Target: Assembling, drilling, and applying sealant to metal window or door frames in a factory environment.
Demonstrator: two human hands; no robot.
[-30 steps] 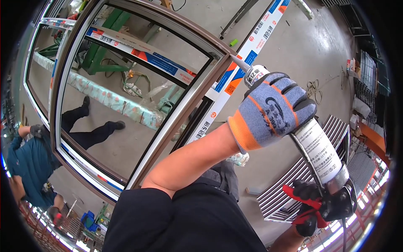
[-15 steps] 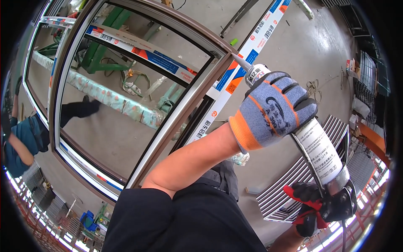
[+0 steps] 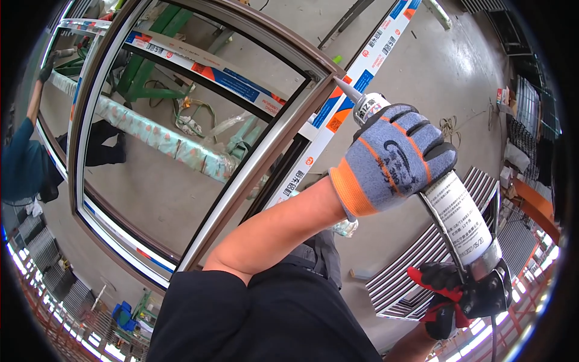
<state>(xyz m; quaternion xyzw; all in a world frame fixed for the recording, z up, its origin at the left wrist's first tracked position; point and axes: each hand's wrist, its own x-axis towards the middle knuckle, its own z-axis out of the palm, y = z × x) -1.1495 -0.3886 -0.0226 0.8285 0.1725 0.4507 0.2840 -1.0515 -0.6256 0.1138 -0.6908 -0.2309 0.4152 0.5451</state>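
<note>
A caulking gun [image 3: 491, 280] with a white sealant cartridge [image 3: 461, 217] slants across the right side. My left hand [image 3: 398, 160], in a grey-blue glove with an orange cuff, is wrapped round the cartridge's front part. Low on the right, my right hand [image 3: 443, 295], in a black and red glove, grips the gun's rear; its fingers are partly hidden. The grey tapered nozzle [image 3: 348, 89] points up-left, its tip at the outer corner of a brown window frame [image 3: 289, 42]. Whether the tip touches is hard to tell. A dark glazed panel edge shows inside the frame.
Printed white protective strips cover a long rail [image 3: 362, 66] beneath the frame. A wrapped beam [image 3: 163, 139] and green stand [image 3: 136, 84] show through the glass. At the left, a co-worker [image 3: 24, 160] reaches toward another frame. Stacked profiles [image 3: 410, 271] lie at the right.
At the left, the co-worker has shifted and an arm now reaches up along the neighbouring frame. My hands, the caulking gun and its nozzle have hardly moved.
</note>
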